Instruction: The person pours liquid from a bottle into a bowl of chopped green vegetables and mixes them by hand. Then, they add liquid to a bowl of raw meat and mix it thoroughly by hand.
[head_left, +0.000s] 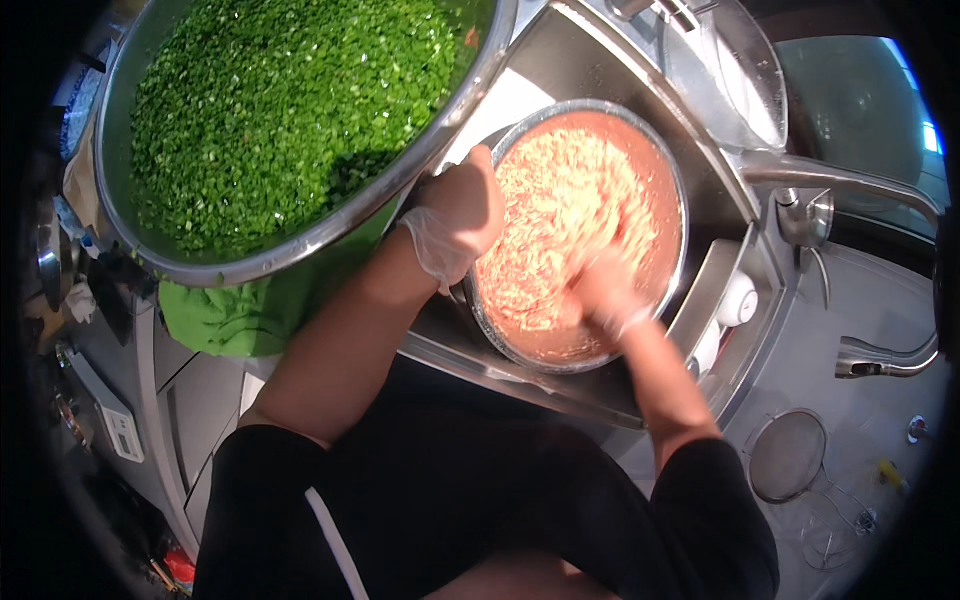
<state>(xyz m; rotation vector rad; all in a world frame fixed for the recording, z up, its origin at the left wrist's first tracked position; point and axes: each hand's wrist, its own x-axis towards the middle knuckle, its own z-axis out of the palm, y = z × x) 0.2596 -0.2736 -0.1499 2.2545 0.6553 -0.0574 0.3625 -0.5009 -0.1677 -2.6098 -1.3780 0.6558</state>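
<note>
A round metal bowl (684, 225) stands in the sink, holding a pinkish ground mixture (559, 202) that looks like minced meat. My left hand (469, 199), in a clear plastic glove, grips the bowl's left rim. Blurred by motion, my right hand (604, 289) is gloved too and has its fingers sunk in the mixture near the bowl's lower right; whether they close on any of it is hidden. At the upper left, a large metal basin (281, 266) is full of chopped green leaves (285, 120), probably scallions or chives.
The sink's steel edge (517, 382) runs in front of me. White cups (739, 298) lie in a narrow compartment at its right. A faucet (844, 176) reaches in from the right. A round mesh strainer (787, 456) hangs at the lower right. Green cloth (225, 319) lies below the basin.
</note>
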